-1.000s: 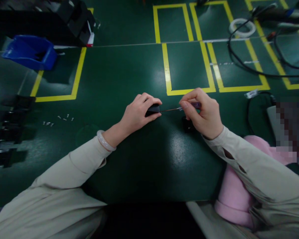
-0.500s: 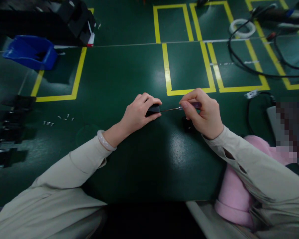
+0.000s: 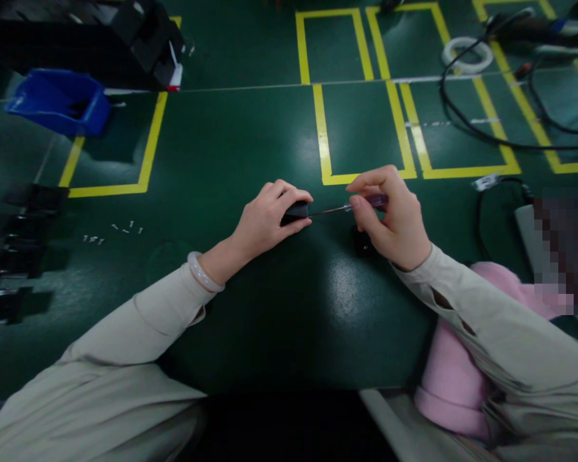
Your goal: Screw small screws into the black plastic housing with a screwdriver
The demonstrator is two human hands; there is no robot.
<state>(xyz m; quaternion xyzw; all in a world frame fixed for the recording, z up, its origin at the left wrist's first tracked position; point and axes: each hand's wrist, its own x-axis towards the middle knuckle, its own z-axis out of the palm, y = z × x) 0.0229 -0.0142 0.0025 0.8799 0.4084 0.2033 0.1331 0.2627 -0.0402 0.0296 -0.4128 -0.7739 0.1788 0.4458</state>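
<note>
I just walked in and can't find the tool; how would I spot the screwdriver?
On the green table, find the two bare hands. The screwdriver is in the right hand, pointing at the left hand. Its purplish handle and thin shaft distinguish it from the dark block beside it.

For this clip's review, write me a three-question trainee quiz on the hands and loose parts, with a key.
1. The right hand holds: (a) the white ring; (b) a screwdriver; (c) a pink cloth.
2. True or false: the small silvery pieces lie inside the blue bin.
3. Fill in the colour: the left hand grips a ____ block.

Key: 1 b; 2 false; 3 black.
</note>
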